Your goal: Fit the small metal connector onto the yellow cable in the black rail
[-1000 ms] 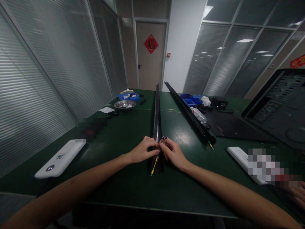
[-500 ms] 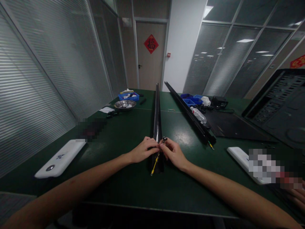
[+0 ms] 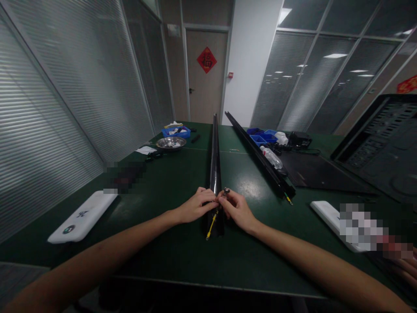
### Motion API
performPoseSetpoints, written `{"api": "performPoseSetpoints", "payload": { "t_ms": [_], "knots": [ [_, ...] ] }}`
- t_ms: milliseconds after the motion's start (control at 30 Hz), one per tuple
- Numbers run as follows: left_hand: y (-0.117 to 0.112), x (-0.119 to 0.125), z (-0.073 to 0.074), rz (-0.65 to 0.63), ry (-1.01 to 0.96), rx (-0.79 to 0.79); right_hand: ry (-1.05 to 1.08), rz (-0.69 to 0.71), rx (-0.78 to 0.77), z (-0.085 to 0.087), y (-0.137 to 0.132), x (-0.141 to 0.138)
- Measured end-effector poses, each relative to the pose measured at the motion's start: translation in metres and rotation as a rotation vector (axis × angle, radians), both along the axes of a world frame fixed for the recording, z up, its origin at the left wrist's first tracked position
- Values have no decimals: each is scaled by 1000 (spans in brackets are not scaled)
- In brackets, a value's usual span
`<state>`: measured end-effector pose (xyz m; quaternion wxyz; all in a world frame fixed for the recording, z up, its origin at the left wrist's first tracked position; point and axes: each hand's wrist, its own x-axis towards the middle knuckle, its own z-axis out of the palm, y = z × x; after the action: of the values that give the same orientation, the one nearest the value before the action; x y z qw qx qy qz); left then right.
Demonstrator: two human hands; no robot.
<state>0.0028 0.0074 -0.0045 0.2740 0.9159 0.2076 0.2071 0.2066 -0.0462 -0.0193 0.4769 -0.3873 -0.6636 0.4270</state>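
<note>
A long black rail [image 3: 215,156] lies lengthwise down the middle of the green table [image 3: 169,252], its near end between my hands. My left hand [image 3: 195,206] is closed, its fingers pinched on the rail's near end. My right hand [image 3: 237,208] is closed too, pinching a small dark connector [image 3: 225,191] at the rail's right side. A yellow wire [image 3: 211,225] with a metal tip hangs from the rail end toward me.
A second black rail [image 3: 260,156] runs diagonally on the right, with blue bins [image 3: 260,135] and a plastic bottle [image 3: 271,157] beside it. A metal bowl [image 3: 170,142] and blue tray sit far left. White cases [image 3: 83,215] lie left and right. Another person's hand [image 3: 405,265] shows at the right edge.
My right fingers have shifted the small connector slightly at the rail's end; both hands otherwise stay in place.
</note>
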Motion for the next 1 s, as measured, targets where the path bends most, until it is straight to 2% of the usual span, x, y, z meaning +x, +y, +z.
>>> {"api": "performPoseSetpoints", "payload": {
  "t_ms": [1000],
  "knots": [
    [-1, 2, 2, -29, 13, -1, -12, 19, 33, 0, 0, 0]
  ]
}}
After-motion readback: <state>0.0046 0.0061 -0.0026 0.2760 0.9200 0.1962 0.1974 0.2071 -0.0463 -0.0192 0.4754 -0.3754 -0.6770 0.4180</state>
